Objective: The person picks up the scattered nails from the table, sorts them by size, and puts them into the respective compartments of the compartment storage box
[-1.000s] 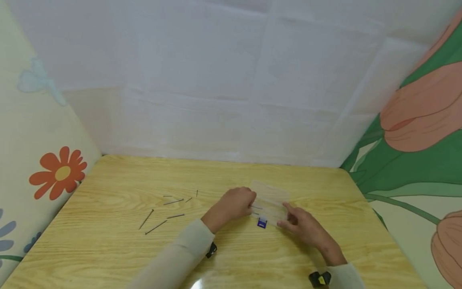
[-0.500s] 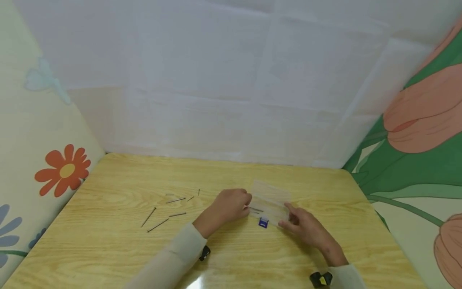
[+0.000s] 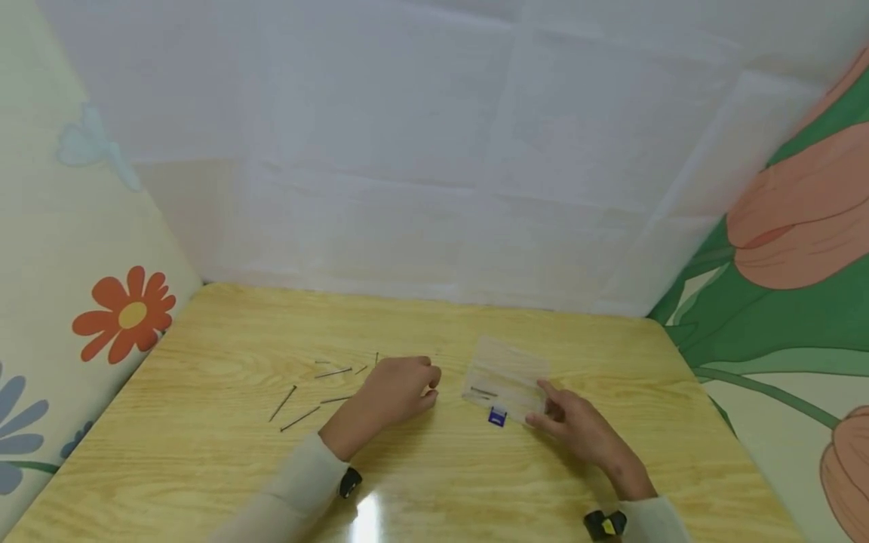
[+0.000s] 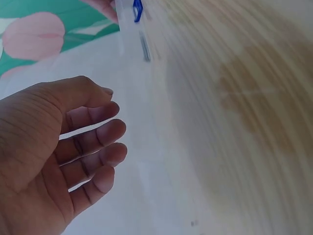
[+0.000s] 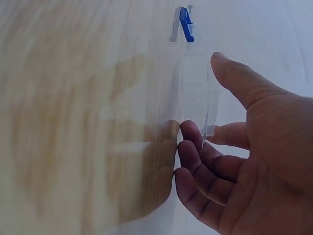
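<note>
A flat clear plastic box (image 3: pixel 505 369) with a blue latch (image 3: pixel 498 416) lies on the table right of centre. Two dark nails (image 3: pixel 483 391) show through its left part. My right hand (image 3: pixel 577 426) holds the box at its right end, thumb near the front corner and index finger along the side. In the right wrist view, the other fingertips (image 5: pixel 186 147) touch the tabletop. My left hand (image 3: pixel 400 388) is left of the box with loosely curled fingers and nothing in them. Several loose nails (image 3: pixel 300 418) of different lengths lie to its left, one partly behind it.
The wood-grain table (image 3: pixel 421 483) meets a white cloth backdrop (image 3: pixel 380 188) at its far edge. Flower-printed panels (image 3: pixel 801 302) stand along both sides. A black wrist camera (image 3: pixel 349 483) sits at the left cuff.
My left hand has drawn away from the box's left end toward the loose nails. The nails in the box now show fully. My right hand has stayed at the box.
</note>
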Motion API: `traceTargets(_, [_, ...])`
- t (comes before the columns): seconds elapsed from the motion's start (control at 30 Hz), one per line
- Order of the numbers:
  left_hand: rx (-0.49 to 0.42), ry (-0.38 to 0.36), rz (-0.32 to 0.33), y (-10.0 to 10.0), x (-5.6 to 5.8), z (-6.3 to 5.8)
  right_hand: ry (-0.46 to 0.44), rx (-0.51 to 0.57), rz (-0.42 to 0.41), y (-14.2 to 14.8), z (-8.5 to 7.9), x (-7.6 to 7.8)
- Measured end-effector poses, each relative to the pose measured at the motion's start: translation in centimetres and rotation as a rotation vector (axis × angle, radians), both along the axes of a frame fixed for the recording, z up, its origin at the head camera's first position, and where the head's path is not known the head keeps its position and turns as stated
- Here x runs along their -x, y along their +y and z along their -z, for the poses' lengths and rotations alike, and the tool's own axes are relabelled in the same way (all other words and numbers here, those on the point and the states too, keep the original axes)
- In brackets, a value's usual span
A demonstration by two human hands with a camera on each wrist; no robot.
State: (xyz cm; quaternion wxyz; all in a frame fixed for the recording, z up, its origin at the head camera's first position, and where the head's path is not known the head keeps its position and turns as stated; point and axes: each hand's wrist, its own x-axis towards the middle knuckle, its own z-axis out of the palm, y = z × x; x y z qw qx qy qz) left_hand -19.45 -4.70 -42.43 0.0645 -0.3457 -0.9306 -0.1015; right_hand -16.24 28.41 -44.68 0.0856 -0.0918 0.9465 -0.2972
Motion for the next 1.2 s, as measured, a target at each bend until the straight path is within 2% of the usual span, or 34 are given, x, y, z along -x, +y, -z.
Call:
traceTargets(0.23, [-0.005, 0.0, -0.061, -3.4, -0.3, 0.1, 0.009, 0.002, -0.011, 0.1, 0.0, 0.1])
traceTargets(0.5, [0.001, -0.043, -0.182, -7.0, -0.8, -0.7, 0.012, -0.006, -0.014, 0.0, -0.1, 0.1])
traceTargets(0.73, [0.002, -0.016, -0.217, -9.8, -0.9, -0.2, 0.025, -0.007, -0.027, 0.1, -0.1, 0.1])
traceTargets(0.8, [0.003, -0.031, -0.229, -10.3, -1.0, 0.0, 0.026, -0.01, -0.03, 0.1, -0.1, 0.1])
traceTargets(0.97, [0.001, -0.076, -0.236, -11.2, -1.2, 0.4, 0.018, -0.018, -0.035, 0.2, 0.0, 0.1])
traceTargets(1.2, [-0.018, -0.08, -0.221, -12.0, -1.6, 0.7, 0.025, -0.012, -0.052, 0.3, 0.0, 0.1])
